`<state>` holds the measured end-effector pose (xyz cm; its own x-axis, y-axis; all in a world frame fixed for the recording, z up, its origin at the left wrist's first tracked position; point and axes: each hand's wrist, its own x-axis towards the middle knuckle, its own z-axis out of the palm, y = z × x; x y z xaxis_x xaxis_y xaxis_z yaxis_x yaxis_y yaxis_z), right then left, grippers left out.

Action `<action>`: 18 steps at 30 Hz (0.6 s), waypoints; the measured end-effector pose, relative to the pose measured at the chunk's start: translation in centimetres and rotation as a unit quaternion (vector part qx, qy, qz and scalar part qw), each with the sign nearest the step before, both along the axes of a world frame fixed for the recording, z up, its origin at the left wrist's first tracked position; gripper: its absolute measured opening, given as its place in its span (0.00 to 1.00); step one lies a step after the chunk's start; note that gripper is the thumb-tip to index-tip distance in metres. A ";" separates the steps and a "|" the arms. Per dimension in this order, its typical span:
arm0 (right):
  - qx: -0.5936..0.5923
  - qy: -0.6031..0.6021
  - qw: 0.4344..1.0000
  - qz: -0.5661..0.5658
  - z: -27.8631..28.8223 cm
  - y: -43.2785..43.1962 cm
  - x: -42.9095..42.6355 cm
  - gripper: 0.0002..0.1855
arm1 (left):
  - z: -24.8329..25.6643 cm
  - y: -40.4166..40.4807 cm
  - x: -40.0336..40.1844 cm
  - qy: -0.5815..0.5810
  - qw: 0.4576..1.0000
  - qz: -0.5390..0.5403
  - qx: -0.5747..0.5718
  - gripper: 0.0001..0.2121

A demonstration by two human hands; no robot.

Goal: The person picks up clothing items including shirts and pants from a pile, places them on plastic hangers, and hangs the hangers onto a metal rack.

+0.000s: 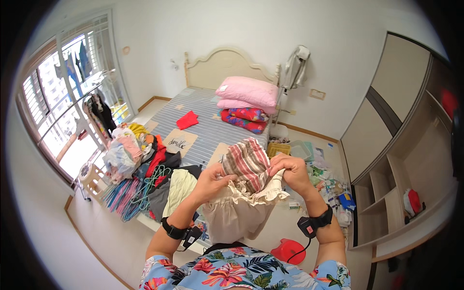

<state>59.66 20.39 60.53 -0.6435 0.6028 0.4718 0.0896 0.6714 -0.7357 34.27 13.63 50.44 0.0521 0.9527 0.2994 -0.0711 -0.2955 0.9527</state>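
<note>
My left hand point(213, 185) grips the left side of a cream garment point(232, 221) with a ruffled, gathered edge. At the other side, my right hand point(291, 173) pinches the same ruffle. A red, brown and white striped cloth point(247, 163) rises between both hands above the ruffle. I cannot tell whether this cloth is part of the cream garment or separate. The cream fabric hangs down in front of my body. Beside my left forearm, a pale yellow garment point(180, 186) lies on the near end of the bed.
The bed point(159, 117) holds heaped clothes point(125, 152), clothes hangers point(125, 199), pink pillows point(248, 90), a folded floral quilt point(246, 119) and a red cloth point(187, 120). A red stool point(289, 252) stands near me. Packages point(331, 192) cover floor by the wardrobe point(384, 101). A plastic stool point(90, 177) stands left.
</note>
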 end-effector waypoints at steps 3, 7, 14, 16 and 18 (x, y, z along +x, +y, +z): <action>0.017 0.025 1.000 -0.007 0.0 -0.3 -0.7 0.21 | 0.4 -2.7 -1.0 0.075 0.979 0.149 0.114 0.09; 0.005 0.043 0.998 0.039 0.7 -0.8 -2.3 0.18 | 3.2 -6.5 -0.4 0.047 0.954 0.247 0.162 0.08; -0.022 0.135 0.980 0.144 0.2 -2.2 -5.9 0.12 | 2.7 -12.6 0.1 -0.073 0.924 0.370 0.063 0.07; -0.110 0.114 0.975 0.158 0.3 -2.2 -5.7 0.11 | 2.7 -13.7 -0.4 -0.128 0.913 0.377 0.093 0.09; -0.189 0.073 0.963 0.179 0.2 -3.3 -6.1 0.14 | 3.2 -15.5 -0.4 -0.087 0.900 0.415 0.097 0.10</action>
<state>53.55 17.10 60.68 -0.7852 0.5011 0.3639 -0.2205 0.3228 -0.9204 33.88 -1.91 53.65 -0.7179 0.5701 0.3995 0.1078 -0.4759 0.8729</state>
